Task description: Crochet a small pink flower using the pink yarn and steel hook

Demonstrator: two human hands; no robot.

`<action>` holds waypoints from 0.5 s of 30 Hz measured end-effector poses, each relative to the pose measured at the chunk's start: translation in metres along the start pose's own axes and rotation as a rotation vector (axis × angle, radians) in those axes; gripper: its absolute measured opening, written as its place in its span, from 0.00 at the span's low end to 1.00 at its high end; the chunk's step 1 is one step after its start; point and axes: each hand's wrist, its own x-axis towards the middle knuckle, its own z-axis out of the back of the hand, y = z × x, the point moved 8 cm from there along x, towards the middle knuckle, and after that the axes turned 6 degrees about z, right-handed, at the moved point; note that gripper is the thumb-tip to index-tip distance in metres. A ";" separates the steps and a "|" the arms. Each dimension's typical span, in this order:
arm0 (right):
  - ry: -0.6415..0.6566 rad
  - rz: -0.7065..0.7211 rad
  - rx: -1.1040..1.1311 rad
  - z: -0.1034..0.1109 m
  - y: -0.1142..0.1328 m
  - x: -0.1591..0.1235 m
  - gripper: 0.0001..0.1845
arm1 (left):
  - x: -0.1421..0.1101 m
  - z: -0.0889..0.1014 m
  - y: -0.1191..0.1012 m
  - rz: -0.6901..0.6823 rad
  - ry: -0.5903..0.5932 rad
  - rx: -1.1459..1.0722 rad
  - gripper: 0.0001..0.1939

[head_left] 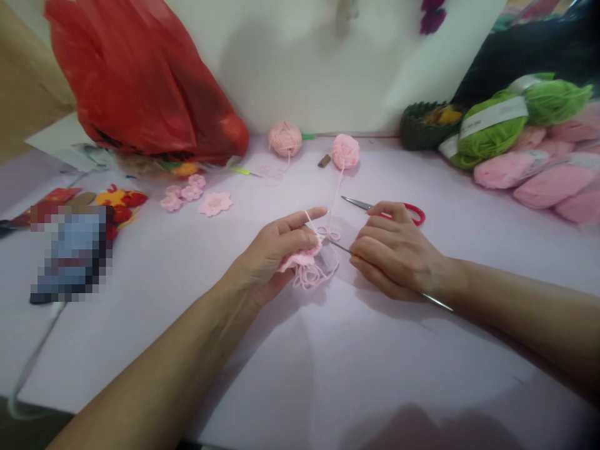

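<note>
My left hand (274, 253) pinches a small pink crochet piece (300, 257) with loose pink yarn hanging below it, and a strand runs over my raised forefinger. My right hand (394, 253) is closed round a thin metal crochet hook (338, 246) whose tip points into the pink piece; the hook's other end sticks out by my wrist. The yarn strand leads away to a pink yarn ball (345, 151) at the back of the pale table (328, 362).
Red-handled scissors (403, 209) lie just behind my right hand. A second pink ball (285, 138), pink crochet flowers (214, 203), a red plastic bag (140, 81), green and pink skeins (525, 144) and a dark basket (422, 125) ring the table.
</note>
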 end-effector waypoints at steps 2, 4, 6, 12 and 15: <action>0.001 0.003 0.013 0.000 0.000 0.000 0.11 | 0.000 0.000 -0.001 0.002 0.002 -0.014 0.28; 0.002 0.001 0.034 0.000 0.000 0.000 0.11 | -0.001 -0.001 -0.001 0.001 -0.002 -0.021 0.28; 0.007 -0.009 0.063 -0.001 -0.001 0.000 0.12 | -0.001 0.000 -0.001 -0.001 -0.011 -0.021 0.27; 0.007 -0.014 0.183 0.000 -0.003 0.000 0.10 | 0.001 0.000 0.000 0.006 0.028 -0.009 0.25; 0.009 -0.016 0.232 0.000 -0.003 0.000 0.10 | 0.001 0.000 0.000 0.005 0.046 0.001 0.25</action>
